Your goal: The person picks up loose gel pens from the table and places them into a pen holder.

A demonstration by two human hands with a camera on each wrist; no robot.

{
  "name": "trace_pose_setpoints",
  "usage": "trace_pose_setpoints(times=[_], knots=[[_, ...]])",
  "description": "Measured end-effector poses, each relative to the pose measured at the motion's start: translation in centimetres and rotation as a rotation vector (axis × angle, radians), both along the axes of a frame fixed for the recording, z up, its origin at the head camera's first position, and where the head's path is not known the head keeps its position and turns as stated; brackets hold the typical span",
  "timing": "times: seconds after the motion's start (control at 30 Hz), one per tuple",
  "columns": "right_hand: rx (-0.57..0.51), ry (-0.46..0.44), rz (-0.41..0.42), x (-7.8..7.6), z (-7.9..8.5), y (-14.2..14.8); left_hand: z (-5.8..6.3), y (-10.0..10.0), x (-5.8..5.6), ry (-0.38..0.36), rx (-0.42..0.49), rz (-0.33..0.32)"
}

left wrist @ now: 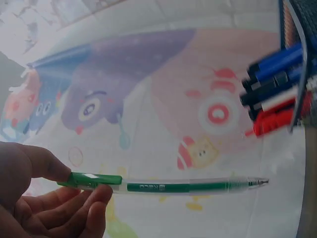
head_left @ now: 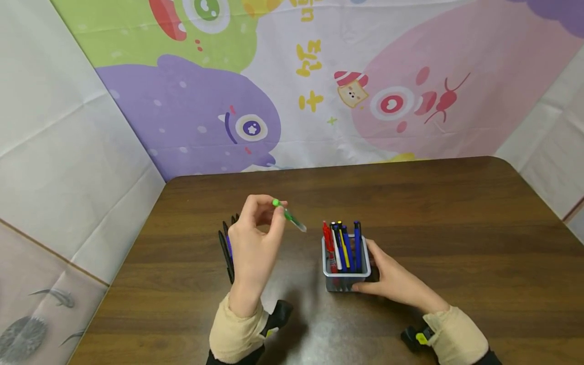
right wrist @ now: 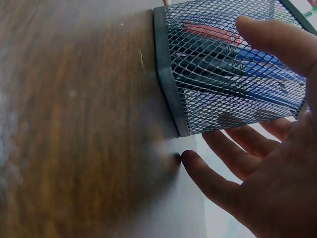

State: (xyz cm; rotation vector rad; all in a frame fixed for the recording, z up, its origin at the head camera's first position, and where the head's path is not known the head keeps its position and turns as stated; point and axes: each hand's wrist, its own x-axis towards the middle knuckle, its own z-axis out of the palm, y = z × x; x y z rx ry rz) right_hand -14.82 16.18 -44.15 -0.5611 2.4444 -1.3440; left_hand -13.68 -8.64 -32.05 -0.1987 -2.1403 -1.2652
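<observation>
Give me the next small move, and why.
Probably shift the left hand right, bringing the green pen over the mesh holder: the pen is pinched tip-down left of it, other pens stand inside, and the right hand holds the holder.

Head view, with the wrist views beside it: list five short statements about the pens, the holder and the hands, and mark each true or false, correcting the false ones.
1. The left-hand grip pinches a slim green-and-clear plastic pen. True.
2. A dark, square mesh holder contains a red pen and blue pens. True.
3. The green pen is inside that holder. False: it is held in the air, outside it.
4. The right-hand grip holds the holder. True.
5. The holder lies on its side. False: it is upright, its rim facing up.
</observation>
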Motion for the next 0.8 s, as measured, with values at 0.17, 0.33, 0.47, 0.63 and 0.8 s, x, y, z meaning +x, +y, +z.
trace_pose_setpoints(times=[0.17, 0.33, 0.47, 0.63, 0.8], knots=[[-0.01, -0.004, 0.003, 0.0, 0.1, 0.0, 0.3, 0.5, 0.6, 0.018, 0.063, -0.089], [-0.014, 0.009, 0.007, 0.0, 0.1, 0.0, 0.4, 1.2, 0.8, 0.043, 0.116, -0.152], [-0.014, -0.001, 0.007, 0.0, 0.0, 0.0, 0.2, 1.7, 0.8, 0.023, 0.119, -0.19], [-0.015, -0.002, 0.008, 0.0, 0.0, 0.1, -0.3, 2.1, 0.6, -0.034, 0.09, -0.233], [-0.034, -0.002, 0.022, -0.1, -0.1, 0.1, -0.8, 2.5, 0.2, -0.102, 0.04, -0.269]])
